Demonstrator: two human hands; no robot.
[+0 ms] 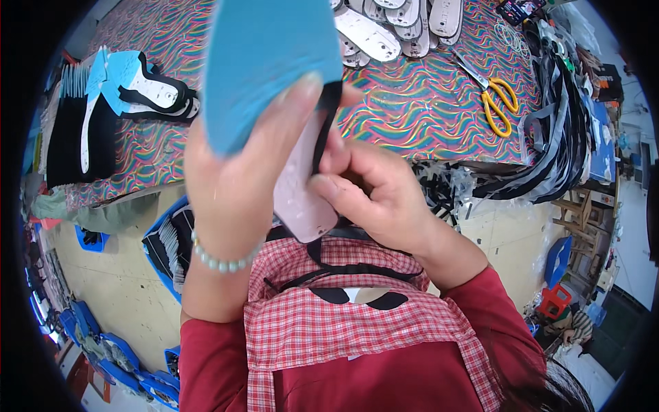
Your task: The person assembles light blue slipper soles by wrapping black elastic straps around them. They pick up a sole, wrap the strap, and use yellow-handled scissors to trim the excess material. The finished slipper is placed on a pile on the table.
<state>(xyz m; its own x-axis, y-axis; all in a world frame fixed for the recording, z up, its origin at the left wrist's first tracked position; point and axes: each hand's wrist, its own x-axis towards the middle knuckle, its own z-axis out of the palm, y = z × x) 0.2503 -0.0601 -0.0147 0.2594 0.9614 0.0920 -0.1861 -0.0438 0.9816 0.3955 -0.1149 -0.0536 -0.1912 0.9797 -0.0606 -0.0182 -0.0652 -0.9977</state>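
Note:
My left hand [230, 168], with a beaded bracelet at the wrist, grips a shoe insole above my lap. Its light-blue part [271, 62] points up, away from me, and a pale pinkish-white board [295, 196] shows at the lower end. A black strip [331, 113] runs along the insole's right edge. My right hand [377, 189] is closed at that edge, thumb and fingers pinching the strip's lower end. Part of the insole is hidden behind my left thumb and palm, and the upper part is slightly blurred.
On the patterned tabletop [412, 117] lie yellow-handled scissors [500, 103], a pile of white insole boards [367, 34], and stacked blue-and-black insoles [147, 86] at left. Black and grey strips [559, 130] hang over the right corner. A blue crate [165, 247] stands below the table.

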